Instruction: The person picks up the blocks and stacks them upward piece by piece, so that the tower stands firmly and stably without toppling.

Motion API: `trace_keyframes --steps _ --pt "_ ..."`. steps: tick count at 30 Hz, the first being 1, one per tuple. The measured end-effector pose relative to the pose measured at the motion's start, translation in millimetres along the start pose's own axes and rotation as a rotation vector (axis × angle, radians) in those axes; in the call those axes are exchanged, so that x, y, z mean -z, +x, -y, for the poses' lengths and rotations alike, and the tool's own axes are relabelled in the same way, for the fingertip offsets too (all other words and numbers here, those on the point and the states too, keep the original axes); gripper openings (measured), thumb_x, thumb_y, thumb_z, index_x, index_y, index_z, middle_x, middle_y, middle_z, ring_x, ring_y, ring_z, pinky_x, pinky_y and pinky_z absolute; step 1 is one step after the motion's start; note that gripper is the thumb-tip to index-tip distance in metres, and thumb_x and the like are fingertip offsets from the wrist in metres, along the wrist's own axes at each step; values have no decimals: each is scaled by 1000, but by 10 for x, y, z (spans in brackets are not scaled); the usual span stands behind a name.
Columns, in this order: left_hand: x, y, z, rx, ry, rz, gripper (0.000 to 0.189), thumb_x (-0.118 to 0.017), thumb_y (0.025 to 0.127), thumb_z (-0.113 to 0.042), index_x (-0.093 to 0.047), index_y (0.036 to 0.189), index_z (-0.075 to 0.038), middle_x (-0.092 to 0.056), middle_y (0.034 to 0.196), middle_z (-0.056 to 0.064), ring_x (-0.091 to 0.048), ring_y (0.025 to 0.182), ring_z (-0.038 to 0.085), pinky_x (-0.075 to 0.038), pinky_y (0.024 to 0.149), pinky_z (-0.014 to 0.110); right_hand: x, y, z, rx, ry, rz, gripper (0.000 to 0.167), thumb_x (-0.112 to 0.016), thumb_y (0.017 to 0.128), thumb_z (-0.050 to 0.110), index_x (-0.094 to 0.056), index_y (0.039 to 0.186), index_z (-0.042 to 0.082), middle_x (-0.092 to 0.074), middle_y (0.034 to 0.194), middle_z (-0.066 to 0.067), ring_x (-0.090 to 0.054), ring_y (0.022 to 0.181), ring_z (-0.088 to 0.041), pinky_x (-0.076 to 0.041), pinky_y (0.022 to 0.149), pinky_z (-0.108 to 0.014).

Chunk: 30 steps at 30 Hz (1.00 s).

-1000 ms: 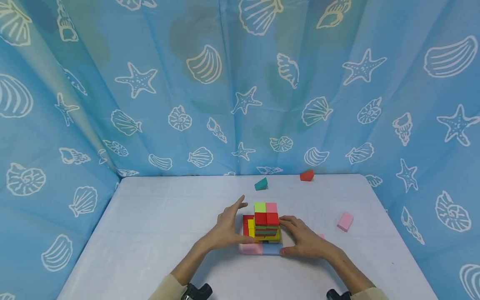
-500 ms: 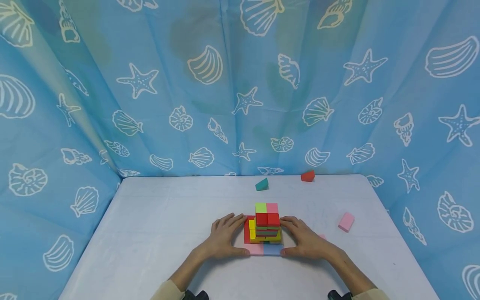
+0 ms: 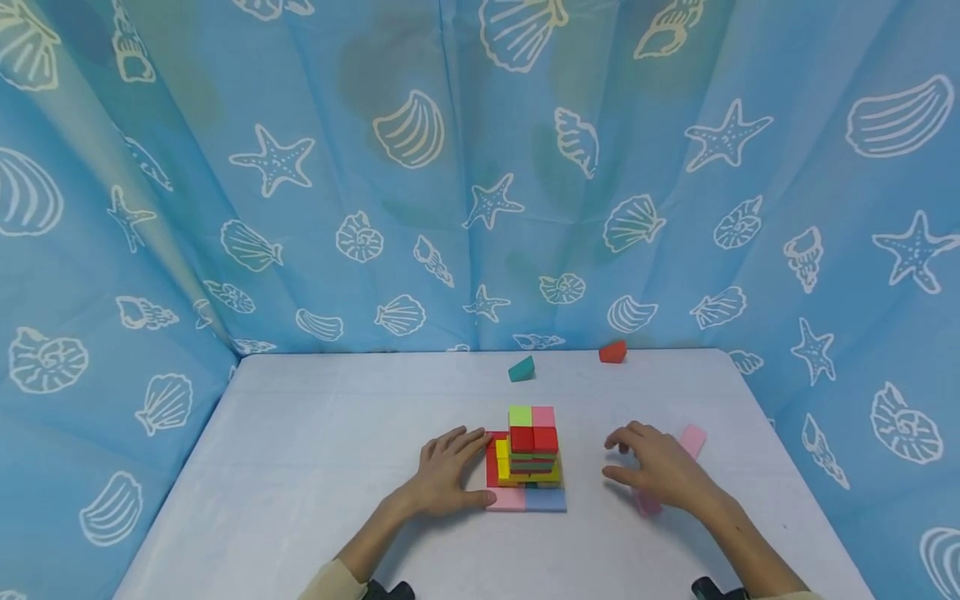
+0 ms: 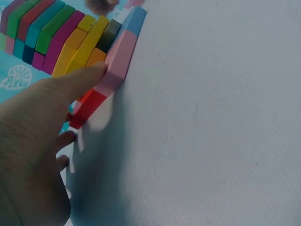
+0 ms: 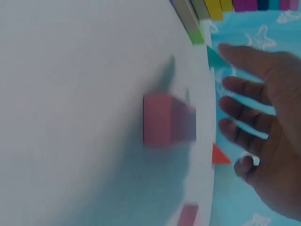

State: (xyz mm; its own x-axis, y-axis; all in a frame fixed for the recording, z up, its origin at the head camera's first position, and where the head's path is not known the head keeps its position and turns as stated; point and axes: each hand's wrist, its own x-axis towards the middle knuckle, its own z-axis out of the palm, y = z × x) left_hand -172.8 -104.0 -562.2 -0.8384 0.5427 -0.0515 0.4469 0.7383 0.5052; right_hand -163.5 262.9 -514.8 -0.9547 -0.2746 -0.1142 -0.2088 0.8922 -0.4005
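Observation:
A stepped tower of coloured wooden blocks (image 3: 533,442) stands upright on the table. Its lowest layer shows a pink block (image 3: 507,499) and a blue block (image 3: 546,500) along the front. My left hand (image 3: 444,477) rests against the tower's left side, thumb on the pink base block (image 4: 118,63) and fingers stretched toward the red corner. Apart from the tower, my right hand (image 3: 663,468) hovers with loosely bent fingers and holds nothing. Partly hidden under it lies a loose pink block (image 3: 648,504), seen whole in the right wrist view, just beyond reach of the fingertips.
Another pink block (image 3: 693,437) lies farther right, partly behind the right hand. A teal wedge-shaped block (image 3: 521,369) and a red-orange one (image 3: 612,352) lie near the back edge of the white table (image 3: 337,417). A blue shell-print curtain (image 3: 480,208) hangs behind.
My left hand has lowered its raised fingers against the tower's left side, its thumb shifting left along the base. My right hand has left the tower's right side and moved right, over the pink block.

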Motion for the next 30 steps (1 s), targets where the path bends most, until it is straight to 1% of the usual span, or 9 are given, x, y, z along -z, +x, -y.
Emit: trace_keyframes --steps 2,4,6,10,14,20,24,27,30 --pt "9 -3 -7 -4 3 -1 93 -70 82 -61 -32 159 -24 -31 164 1 -19 151 33 -18 114 65 31 -63 -71 -61 -35 17 47 -84 77 49 -68 109 18 -62 91 3 -57 81 -14 -54 74 -36" --pt "24 -6 -16 -6 1 0 93 -70 82 -61 -32 158 -24 -31 163 2 -19 151 34 -18 114 66 48 -127 -128 -131 -29 47 54 -86 72 54 -66 106 17 -59 83 4 -54 73 -14 -52 65 -32" --pt "41 -11 -26 -7 -9 -1 93 -71 82 -60 -33 158 -23 -32 163 3 -20 151 35 -18 114 66 57 -183 -170 -186 7 79 62 -87 68 58 -65 108 16 -58 79 3 -53 68 -14 -48 60 -31" --pt "58 -23 -32 -1 -15 -1 92 -72 82 -59 -34 158 -23 -32 163 3 -19 151 35 -18 114 66 40 -245 -234 -228 67 122 70 -88 65 58 -61 113 14 -57 76 1 -54 64 -15 -46 56 -31" --pt "50 -26 -22 -1 -14 -6 92 -71 82 -59 -33 158 -24 -32 163 3 -19 151 34 -18 114 66 2 -259 -276 -199 98 126 68 -89 69 50 -61 118 13 -57 77 2 -54 65 -14 -47 58 -29" --pt "26 -27 -5 -3 -19 -16 93 -70 82 -61 -33 158 -25 -32 163 2 -19 151 34 -18 114 66 -6 -230 -266 -117 79 85 52 -86 78 31 -65 122 12 -62 87 5 -55 74 -12 -50 66 -28" --pt "17 -26 -1 -2 -18 -20 93 -70 82 -61 -33 158 -25 -32 163 2 -19 151 34 -17 114 66 39 -205 -186 -97 66 56 50 -84 80 31 -66 123 13 -67 97 4 -58 83 -13 -56 77 -34" --pt "8 -25 2 -5 -11 -22 93 -70 82 -62 -33 158 -25 -32 163 1 -19 151 33 -17 114 66 87 -160 -102 -60 51 6 49 -82 83 33 -67 126 15 -67 103 4 -59 88 -13 -58 80 -35" --pt "-2 -24 3 -9 -4 -24 93 -70 82 -61 -33 158 -25 -33 163 1 -20 151 33 -17 114 66 148 -104 5 13 52 -85 47 -81 85 31 -66 128 17 -66 105 4 -59 92 -13 -58 81 -35"
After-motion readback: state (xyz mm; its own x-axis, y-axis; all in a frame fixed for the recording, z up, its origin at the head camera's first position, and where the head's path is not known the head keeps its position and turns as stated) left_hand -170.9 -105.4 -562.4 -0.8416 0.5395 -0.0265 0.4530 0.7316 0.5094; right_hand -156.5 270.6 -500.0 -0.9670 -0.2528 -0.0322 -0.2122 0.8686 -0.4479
